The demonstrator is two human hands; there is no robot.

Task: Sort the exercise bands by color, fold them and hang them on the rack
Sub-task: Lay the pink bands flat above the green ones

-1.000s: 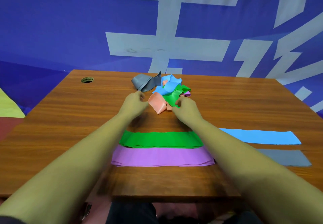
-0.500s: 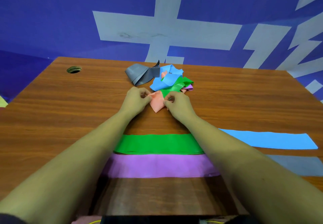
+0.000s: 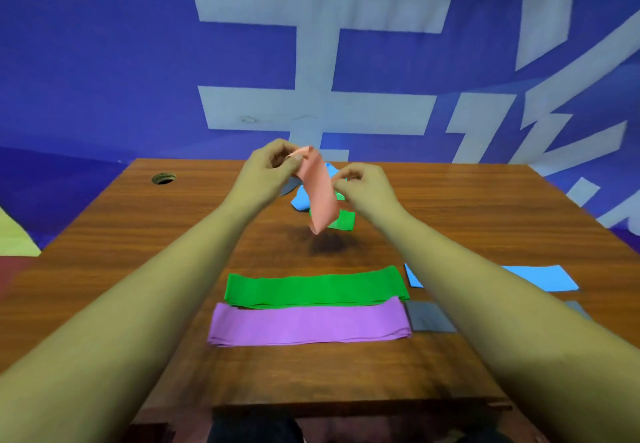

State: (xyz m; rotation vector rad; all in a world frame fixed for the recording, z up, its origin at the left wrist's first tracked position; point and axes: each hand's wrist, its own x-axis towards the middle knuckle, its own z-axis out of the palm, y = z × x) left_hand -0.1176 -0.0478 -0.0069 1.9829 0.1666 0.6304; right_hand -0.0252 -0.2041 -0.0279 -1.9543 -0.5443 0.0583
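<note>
A salmon-pink band hangs in the air above the table, pinched at its top by my left hand and at its right edge by my right hand. Behind it lies a small pile of loose bands, with blue and green showing; my hands hide most of the pile. Flat in front of me lie a folded green band and a folded purple band. To the right, a blue band and a grey band lie partly under my right forearm.
The wooden table has a round cable hole at its far left corner. A blue wall with large white shapes stands right behind the table. No rack is in view.
Both hands have lifted the pink band off the pile; it now hangs unfolded between them, above the table. The camera view has tilted up.
</note>
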